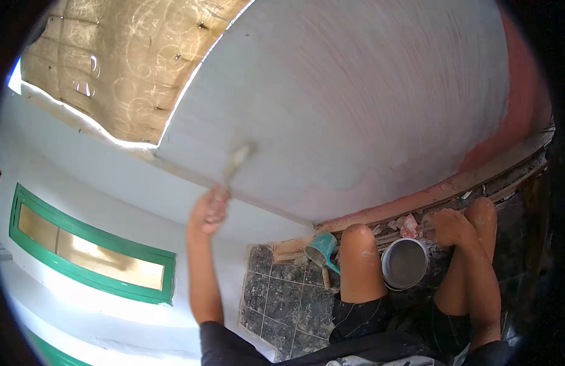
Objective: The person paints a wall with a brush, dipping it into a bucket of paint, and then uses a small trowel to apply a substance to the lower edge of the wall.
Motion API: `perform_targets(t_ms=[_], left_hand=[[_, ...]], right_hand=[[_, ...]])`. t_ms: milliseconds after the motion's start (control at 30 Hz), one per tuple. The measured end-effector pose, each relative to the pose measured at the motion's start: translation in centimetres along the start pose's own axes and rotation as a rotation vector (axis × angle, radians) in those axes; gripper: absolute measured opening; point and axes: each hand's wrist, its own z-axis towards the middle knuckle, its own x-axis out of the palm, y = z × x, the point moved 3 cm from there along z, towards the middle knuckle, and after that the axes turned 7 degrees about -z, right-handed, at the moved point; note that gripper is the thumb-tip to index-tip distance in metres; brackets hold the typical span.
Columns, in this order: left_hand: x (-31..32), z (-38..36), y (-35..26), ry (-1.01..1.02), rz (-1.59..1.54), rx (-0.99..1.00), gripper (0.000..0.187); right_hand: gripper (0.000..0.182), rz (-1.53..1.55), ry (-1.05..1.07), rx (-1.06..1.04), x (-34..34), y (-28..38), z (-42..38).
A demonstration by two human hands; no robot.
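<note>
My left hand (210, 210) is wrapped around the handle of a paintbrush (238, 160). Motion blurs the brush, its bristle end up against the pale, streaky wall (355, 110). Down by my knee, my right hand (448, 227) is curled, its fingertips partly hidden; whatever it may hold I cannot make out. Just left of those fingers lies a crumpled pink and white piece (409, 226). Between my legs stands a round white bucket (386, 268) with greyish contents. Outside my left knee, a teal dipper (322, 247) lies tilted on the floor.
Dark, paint-spattered tiles (282, 299) cover the floor. Reddish wall (520, 116) shows at the right edge, and debris (478, 198) lies along the wall's base. A green-framed window (93, 244) is on the left wall. A brownish patterned sheet (130, 61) hangs at upper left.
</note>
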Motion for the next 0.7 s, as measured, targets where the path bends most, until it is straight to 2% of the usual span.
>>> perform_targets(t_ms=[100, 167, 267, 333, 400, 467, 567, 600, 633, 667, 700], left_hand=[[6.1, -4.9, -5.1, 0.004, 0.050, 0.321, 0.028], [7.0, -5.6, -8.1, 0.230, 0.127, 0.439, 0.027], [8.1, -3.8, -8.1, 0.244, 0.121, 0.624, 0.027], [5.8, -0.4, -5.3, 0.160, 0.157, 0.584, 0.028], [4.7, 3.7, 0.3, 0.076, -0.011, 0.577, 0.030], [2.1, 7.0, 6.5, 0.098, -0.004, 0.542, 0.030], [-1.5, 9.3, 15.6, 0.195, -0.089, 0.357, 0.031], [-2.1, 8.6, 18.1, -0.375, -0.138, 0.338, 0.041], [-4.7, 9.4, 20.4, -0.318, -0.065, 0.267, 0.062], [-7.3, 10.4, 22.6, -0.319, -0.050, 0.142, 0.072], [-7.2, 9.5, 23.9, -0.305, 0.028, 0.075, 0.074]], right_hand=[[0.039, -0.024, 0.004, -0.020, 0.7, -0.2, 0.4], [0.040, -0.008, 0.072, -0.040, -1.4, 1.0, 0.2], [0.041, 0.035, 0.064, 0.018, -2.1, 1.4, 0.1], [0.041, 0.030, 0.071, 0.003, -2.0, 1.4, 0.3], [0.041, 0.048, 0.022, -0.008, -1.1, 0.8, 0.5], [0.039, 0.072, -0.070, -0.031, 0.2, -0.1, 0.3], [0.036, 0.150, 0.046, -0.012, -3.4, 1.6, -0.9], [0.034, 0.032, 0.158, -0.008, -1.9, 1.0, -0.2], [0.034, 0.005, 0.162, -0.090, 0.1, -0.1, 0.2], [0.035, 0.076, -0.141, -0.198, 4.2, -1.2, 1.5], [0.036, 0.146, 0.101, 0.016, -0.6, 0.7, -0.2]])
